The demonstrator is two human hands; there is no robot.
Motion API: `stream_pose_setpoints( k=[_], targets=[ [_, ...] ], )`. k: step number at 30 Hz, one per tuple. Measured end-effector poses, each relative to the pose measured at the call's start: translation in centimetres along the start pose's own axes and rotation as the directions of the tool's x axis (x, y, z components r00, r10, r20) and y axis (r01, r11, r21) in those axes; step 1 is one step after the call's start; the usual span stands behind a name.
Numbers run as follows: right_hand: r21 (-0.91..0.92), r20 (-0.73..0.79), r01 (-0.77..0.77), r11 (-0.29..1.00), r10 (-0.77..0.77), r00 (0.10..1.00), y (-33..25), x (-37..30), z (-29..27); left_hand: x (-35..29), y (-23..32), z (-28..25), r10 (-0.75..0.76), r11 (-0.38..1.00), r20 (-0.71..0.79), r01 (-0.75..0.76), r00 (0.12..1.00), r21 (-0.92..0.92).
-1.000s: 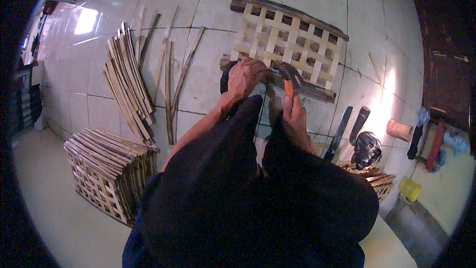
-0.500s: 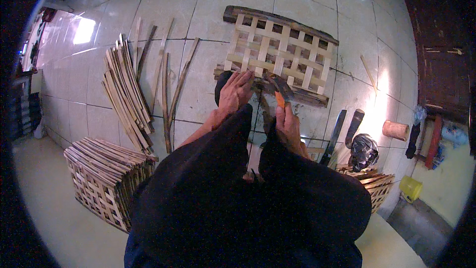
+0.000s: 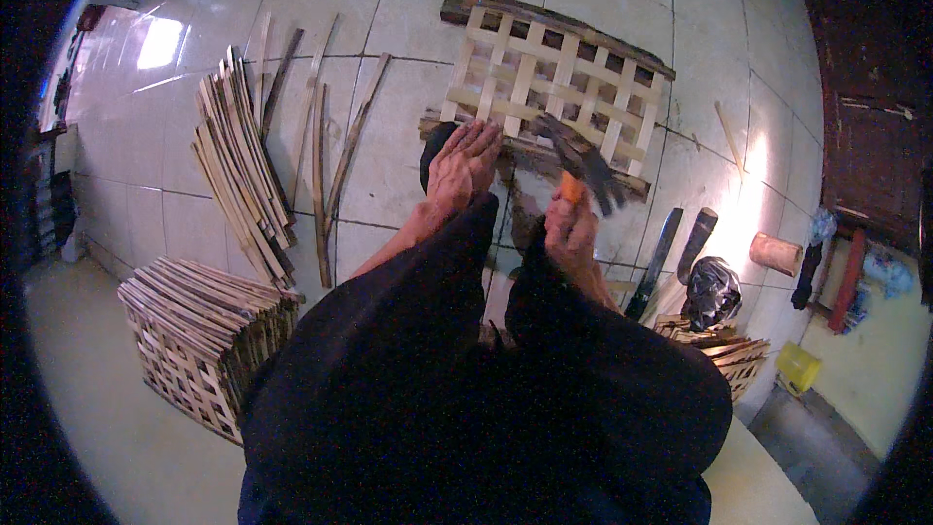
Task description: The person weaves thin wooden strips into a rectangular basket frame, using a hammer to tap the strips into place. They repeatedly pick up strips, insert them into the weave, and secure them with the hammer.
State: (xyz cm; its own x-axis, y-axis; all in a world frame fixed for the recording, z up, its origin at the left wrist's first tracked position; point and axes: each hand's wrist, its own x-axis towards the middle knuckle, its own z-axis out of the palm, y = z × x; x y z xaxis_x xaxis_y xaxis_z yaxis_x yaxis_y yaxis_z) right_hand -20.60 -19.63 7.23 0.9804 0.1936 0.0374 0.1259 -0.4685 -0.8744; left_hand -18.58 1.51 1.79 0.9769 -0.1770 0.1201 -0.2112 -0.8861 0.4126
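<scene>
Woven panel (image 3: 524, 80) on tiled floor (image 3: 413, 15) | left hand (image 3: 461, 167) over its near edge—steadying it, I judge; whether it pinches, I can't tell | right hand (image 3: 571, 230) clamped round orange-handled tool (image 3: 572, 187)—firm, I'd guess, for control

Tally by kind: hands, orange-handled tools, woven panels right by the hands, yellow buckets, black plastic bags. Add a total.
Hands: 2
Orange-handled tool: 1
Woven panel by the hands: 1
Yellow bucket: 1
Black plastic bag: 1
Total: 6
</scene>
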Motion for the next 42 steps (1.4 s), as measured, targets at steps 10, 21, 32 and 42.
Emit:
stream_pose_setpoints(
  k=[10, 21, 32, 42],
  targets=[
    [-0.244, 0.16, -0.377, 0.894, 0.42, 0.893, -0.9, 1.2, 1.1, -0.9, 0.2, -0.5, -0.004, 0.999, 0.026, 0.005, 1.0, -0.039],
    [-0.336, 0.222, -0.261, 0.905, 0.345, 0.912, -0.1, 1.5, 0.9, -0.5, -0.6, -0.3, 0.008, 1.0, 0.041, -0.007, 0.999, -0.024],
    [-0.298, -0.005, -0.281, 0.912, 0.293, 0.956, 1.4, 0.7, -2.7, 0.0, -0.4, 0.1, 0.105, 0.993, -0.05, -0.107, 0.993, -0.039],
    [-0.378, -0.562, -0.606, 0.7, 0.347, 0.751, 12.9, -8.0, -12.2, 5.7, 2.2, -2.8, 0.05, 0.998, 0.187, -0.054, 0.981, 0.016]
  ],
)
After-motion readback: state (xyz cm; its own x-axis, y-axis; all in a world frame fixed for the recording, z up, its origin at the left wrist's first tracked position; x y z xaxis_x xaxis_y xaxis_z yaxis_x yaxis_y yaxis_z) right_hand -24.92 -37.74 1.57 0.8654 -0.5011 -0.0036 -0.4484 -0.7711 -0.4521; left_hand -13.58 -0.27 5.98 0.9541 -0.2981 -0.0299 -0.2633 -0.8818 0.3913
